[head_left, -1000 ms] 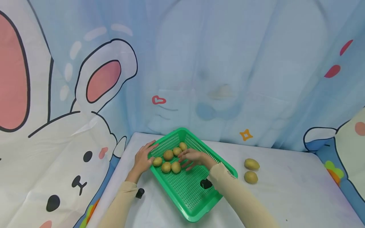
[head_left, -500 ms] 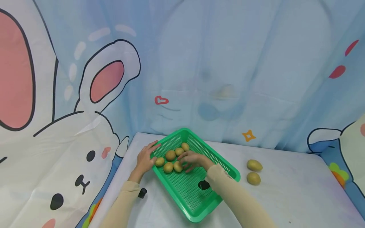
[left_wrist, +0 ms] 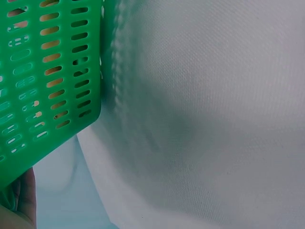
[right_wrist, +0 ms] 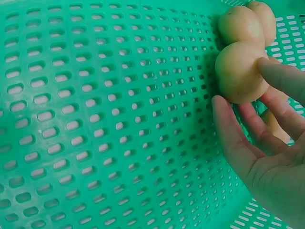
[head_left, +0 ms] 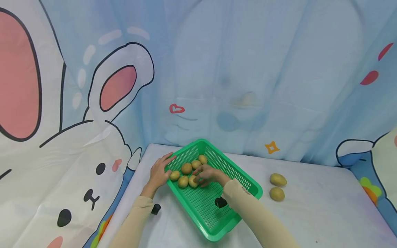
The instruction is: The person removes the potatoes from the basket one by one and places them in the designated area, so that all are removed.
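A green plastic basket (head_left: 201,217) with slotted walls stands slantwise on the white-covered table. Several potatoes sit in its far-left end. My left hand (head_left: 159,174) holds the basket's left rim, thumb on the inner side and fingers along the outside. The left wrist view has part of that hand (left_wrist: 24,202) under the rim. Inside the basket my right hand (head_left: 207,175) pinches a round yellow potato (head_left: 193,181). In the right wrist view, fingertips of this hand (right_wrist: 267,138) bracket the potato (right_wrist: 240,71), one of them on its upper right side.
Two more potatoes, one (head_left: 278,179) behind the other (head_left: 277,194), lie on the table (head_left: 316,203) right of the basket. A patterned blue curtain (head_left: 248,69) hangs along the back edge. Small black pieces (head_left: 221,202) show by both wrists.
The right hand has shifted slightly left and its fingers have come in around the front potato. The left hand stays on the rim. The whole head view has drifted slightly.
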### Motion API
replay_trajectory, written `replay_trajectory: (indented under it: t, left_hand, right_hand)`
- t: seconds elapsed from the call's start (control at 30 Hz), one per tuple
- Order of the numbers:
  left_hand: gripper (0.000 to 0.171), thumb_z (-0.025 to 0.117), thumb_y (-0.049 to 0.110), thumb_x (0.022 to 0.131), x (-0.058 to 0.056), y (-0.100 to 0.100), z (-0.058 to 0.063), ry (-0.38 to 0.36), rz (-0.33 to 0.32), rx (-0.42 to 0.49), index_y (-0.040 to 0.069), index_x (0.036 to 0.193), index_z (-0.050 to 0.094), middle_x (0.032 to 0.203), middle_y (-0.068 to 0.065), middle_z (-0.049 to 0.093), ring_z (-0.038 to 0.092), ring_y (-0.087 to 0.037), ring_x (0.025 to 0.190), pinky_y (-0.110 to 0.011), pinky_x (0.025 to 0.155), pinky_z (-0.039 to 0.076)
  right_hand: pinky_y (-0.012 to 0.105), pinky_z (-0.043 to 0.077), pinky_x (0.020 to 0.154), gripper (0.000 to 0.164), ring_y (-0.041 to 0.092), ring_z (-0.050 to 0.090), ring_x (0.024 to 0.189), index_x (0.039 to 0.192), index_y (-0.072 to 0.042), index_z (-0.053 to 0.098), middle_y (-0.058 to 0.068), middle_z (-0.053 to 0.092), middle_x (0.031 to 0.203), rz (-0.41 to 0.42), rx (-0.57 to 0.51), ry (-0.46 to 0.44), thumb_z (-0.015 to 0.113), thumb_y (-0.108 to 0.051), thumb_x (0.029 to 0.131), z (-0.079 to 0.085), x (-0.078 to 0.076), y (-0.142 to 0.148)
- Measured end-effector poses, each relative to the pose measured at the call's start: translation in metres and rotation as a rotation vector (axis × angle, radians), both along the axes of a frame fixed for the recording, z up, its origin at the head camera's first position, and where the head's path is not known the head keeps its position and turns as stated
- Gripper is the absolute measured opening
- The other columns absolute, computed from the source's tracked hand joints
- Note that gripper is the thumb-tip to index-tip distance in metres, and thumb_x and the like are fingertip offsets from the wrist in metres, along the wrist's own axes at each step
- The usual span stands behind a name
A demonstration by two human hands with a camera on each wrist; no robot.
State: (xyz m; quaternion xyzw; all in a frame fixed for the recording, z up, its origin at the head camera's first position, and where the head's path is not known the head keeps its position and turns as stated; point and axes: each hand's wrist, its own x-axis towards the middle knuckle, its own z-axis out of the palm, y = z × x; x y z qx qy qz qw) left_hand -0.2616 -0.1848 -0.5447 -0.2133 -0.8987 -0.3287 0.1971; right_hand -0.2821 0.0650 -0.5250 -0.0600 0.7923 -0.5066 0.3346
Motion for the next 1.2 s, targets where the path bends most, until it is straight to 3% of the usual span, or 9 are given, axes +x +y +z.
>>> replay_trajectory:
  t: [0.4,0.7,0.93,1.2]
  left_hand:
    - [0.065,0.056,0.003,0.071,0.000,0.000,-0.001,0.007,0.003,-0.018,0.013,0.135,0.063,0.146,-0.005,0.051,0.059,-0.031,0.105,-0.035,0.061,0.042]
    - [0.065,0.054,0.005,0.072,0.000,0.000,0.000,-0.012,0.003,-0.014,0.013,0.136,0.062,0.147,-0.005,0.051,0.059,-0.031,0.107,-0.036,0.063,0.041]
    - [0.066,0.054,0.004,0.070,0.001,0.001,-0.001,-0.016,0.025,-0.015,0.015,0.135,0.063,0.146,-0.003,0.052,0.059,-0.027,0.100,-0.035,0.062,0.042]
    - [0.065,0.055,0.003,0.071,0.001,0.001,0.000,-0.003,0.024,-0.019,0.014,0.135,0.063,0.146,-0.004,0.052,0.059,-0.028,0.101,-0.034,0.061,0.040]
  right_hand:
    - [0.045,0.056,0.071,0.032,0.029,0.065,0.083,0.116,0.001,0.066,0.014,0.058,0.112,0.003,-0.006,0.027,0.073,-0.005,0.085,-0.006,0.000,-0.003]
    - [0.042,0.056,0.068,0.029,0.024,0.061,0.075,0.114,-0.002,0.066,0.011,0.067,0.096,0.033,-0.002,0.051,0.066,0.002,0.085,-0.008,-0.001,-0.004]
    - [0.042,0.056,0.067,0.042,0.025,0.061,0.078,0.127,0.000,0.062,0.010,0.065,0.098,0.058,0.017,0.079,0.064,0.002,0.085,-0.011,0.000,-0.005]
    - [0.041,0.056,0.067,0.040,0.025,0.063,0.083,0.124,0.000,0.066,0.009,0.068,0.096,0.039,0.026,0.079,0.065,0.000,0.084,-0.011,-0.001,-0.005]
